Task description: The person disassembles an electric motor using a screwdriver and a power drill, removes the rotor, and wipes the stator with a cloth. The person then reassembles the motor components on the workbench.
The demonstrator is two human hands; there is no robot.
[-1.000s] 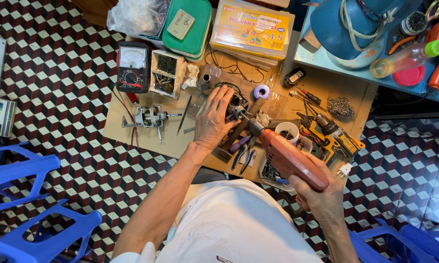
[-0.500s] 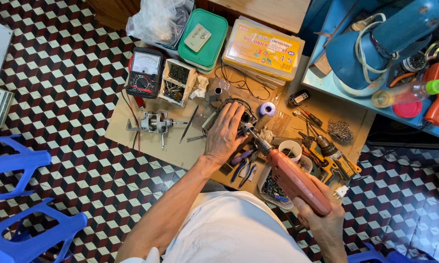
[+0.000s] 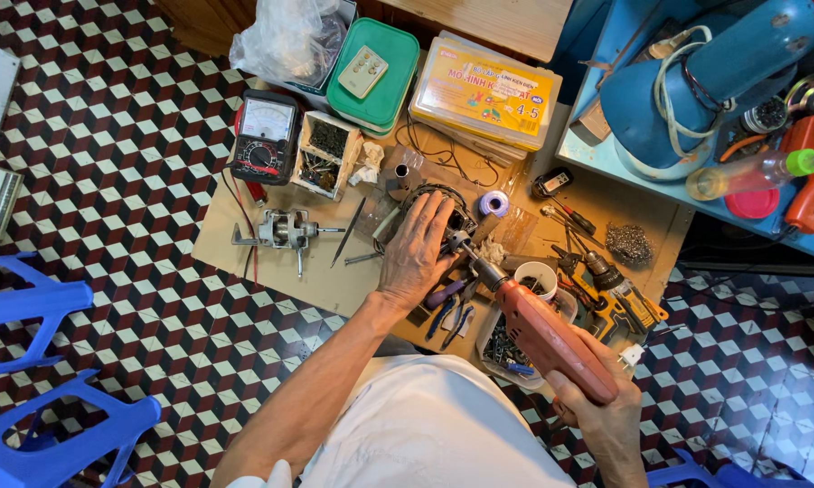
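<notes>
The left hand [image 3: 418, 256] reaches forward from the body with the forearm stretched out over the cardboard sheet [image 3: 244, 262], palm down. Its fingers are spread and curved over a round motor part [image 3: 443, 203], pressing it flat against the sheet; only the dark rim and coiled windings show past the fingertips.

The right hand [image 3: 606, 420] is drawn back close to the body, wrist bent. Its fingers are closed tight around the rear grip of a red drill [image 3: 551, 339].

The drill's long axis runs on a diagonal from the right hand up and left toward the left hand. The metal chuck [image 3: 479, 267] and bit point at the motor part, with the tip just beside the left thumb, at the edge of the part. Whether the bit touches the metal cannot be told.

Under the left palm lie blue-handled pliers [image 3: 443, 307]. Beyond the left fingertips sits a small spool of purple thread [image 3: 493, 203]. Left of the left hand, well apart, a small metal motor with a shaft [image 3: 285, 230] rests on the sheet, with a black meter [image 3: 264, 136] beyond it.
</notes>
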